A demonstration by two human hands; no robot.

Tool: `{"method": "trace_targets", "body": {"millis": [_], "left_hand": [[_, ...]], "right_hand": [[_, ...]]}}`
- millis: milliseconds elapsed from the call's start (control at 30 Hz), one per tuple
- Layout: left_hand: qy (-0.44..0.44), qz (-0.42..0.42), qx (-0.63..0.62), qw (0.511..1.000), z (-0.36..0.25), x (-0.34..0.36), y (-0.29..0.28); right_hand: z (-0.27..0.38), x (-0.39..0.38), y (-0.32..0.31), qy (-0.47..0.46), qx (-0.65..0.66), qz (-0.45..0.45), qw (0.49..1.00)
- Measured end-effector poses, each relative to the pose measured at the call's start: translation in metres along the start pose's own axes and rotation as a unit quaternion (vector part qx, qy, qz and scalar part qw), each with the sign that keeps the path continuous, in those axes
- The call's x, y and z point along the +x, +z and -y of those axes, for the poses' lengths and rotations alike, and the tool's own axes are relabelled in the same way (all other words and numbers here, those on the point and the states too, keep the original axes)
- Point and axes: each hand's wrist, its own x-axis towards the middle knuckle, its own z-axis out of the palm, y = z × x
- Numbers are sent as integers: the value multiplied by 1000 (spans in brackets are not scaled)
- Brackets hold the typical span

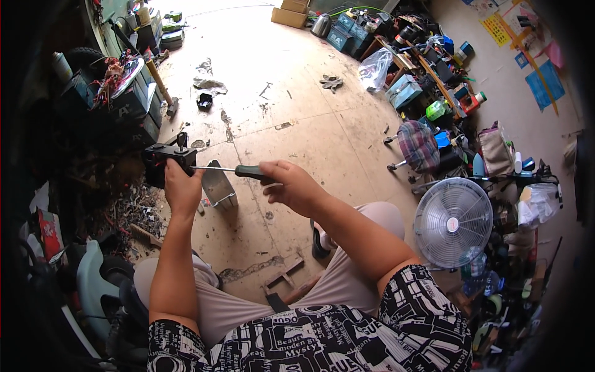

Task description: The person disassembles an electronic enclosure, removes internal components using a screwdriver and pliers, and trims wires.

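Note:
My left hand grips a black box-shaped device by its near right side, fingers mostly hidden behind it. A small dark upright part, perhaps a key or knob, stands on its top. My right hand is closed round the dark green handle of a screwdriver. Its thin metal shaft points left, and the tip meets the right side of the device or stops just beside it; which one cannot be told. Below the shaft, an open-ended rectangular metal housing stands on the floor.
A hammer leans by dark batteries at the left. Scraps and a brush lie near my left knee. At the right stand a round fan and a plaid-topped stool. A metal frame lies between my feet.

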Motion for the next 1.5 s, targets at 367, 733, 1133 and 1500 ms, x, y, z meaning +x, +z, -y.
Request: {"method": "trace_targets", "body": {"millis": [367,733,1133,1500], "left_hand": [[12,-6,-7,1000,0,2,1],[12,-1,-12,1000,-5,-2,2],[28,-18,20,999,10,0,15],[-22,15,11,1000,-4,-6,-7]], "right_hand": [[-1,2,-7,137,89,38,986],[-8,2,0,44,96,5,994],[-1,-2,3,-5,-20,-17,1000],[-1,-1,9,-65,-43,-39,996]]}}
